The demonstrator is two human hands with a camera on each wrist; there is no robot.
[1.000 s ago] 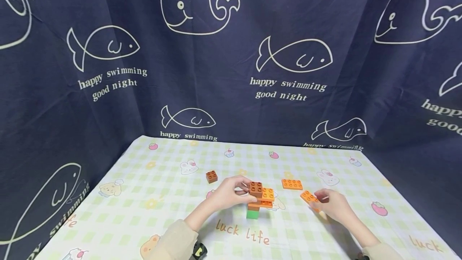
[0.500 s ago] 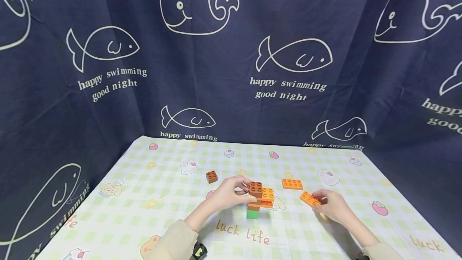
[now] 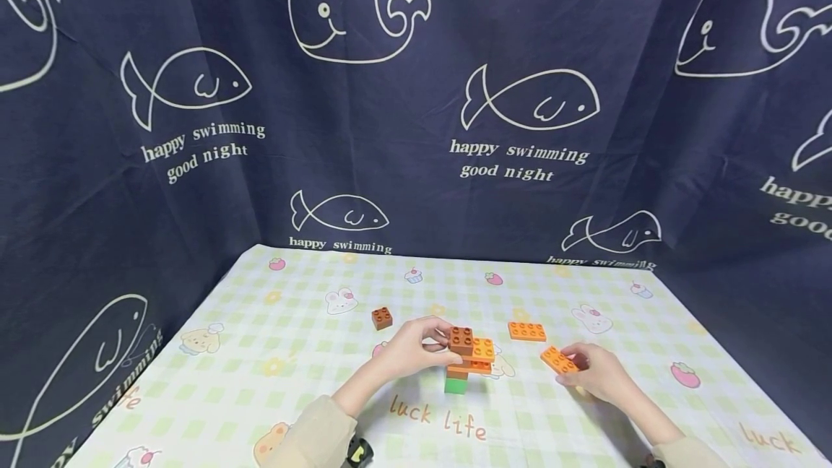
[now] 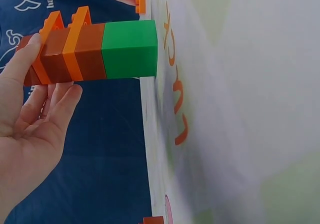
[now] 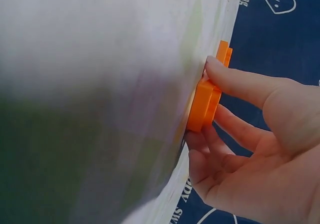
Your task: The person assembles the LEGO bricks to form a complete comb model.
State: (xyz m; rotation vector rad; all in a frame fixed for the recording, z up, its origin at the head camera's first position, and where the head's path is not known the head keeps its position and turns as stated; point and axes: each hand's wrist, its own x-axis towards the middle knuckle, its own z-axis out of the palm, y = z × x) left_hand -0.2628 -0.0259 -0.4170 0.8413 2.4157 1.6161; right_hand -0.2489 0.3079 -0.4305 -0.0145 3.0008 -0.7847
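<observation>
A tower of toy building bricks stands at the middle front of the table, with a green brick [image 3: 456, 386] at its foot. Above that, brown bricks alternate with orange flat bricks that jut out to the right, up to a brown brick [image 3: 461, 339] on top. My left hand [image 3: 419, 345] grips the upper part from the left, its thumb across the upper bricks in the left wrist view. To the right, my right hand [image 3: 601, 370] pinches an orange flat brick [image 3: 557, 360] between thumb and fingers, low at the tabletop. In the right wrist view this orange brick [image 5: 201, 106] lies by the fingertips.
Another orange flat brick [image 3: 526, 331] lies behind the right hand's one. A loose brown brick [image 3: 381, 318] lies to the left, beyond the left hand. A checked cloth [image 3: 260, 360] covers the table, and a dark blue curtain [image 3: 416, 128] hangs behind and at the sides.
My right hand's fingers have shifted on the orange flat brick, which has turned slightly; the thumb now sits at its near edge. My left hand and the tower have stayed put.
</observation>
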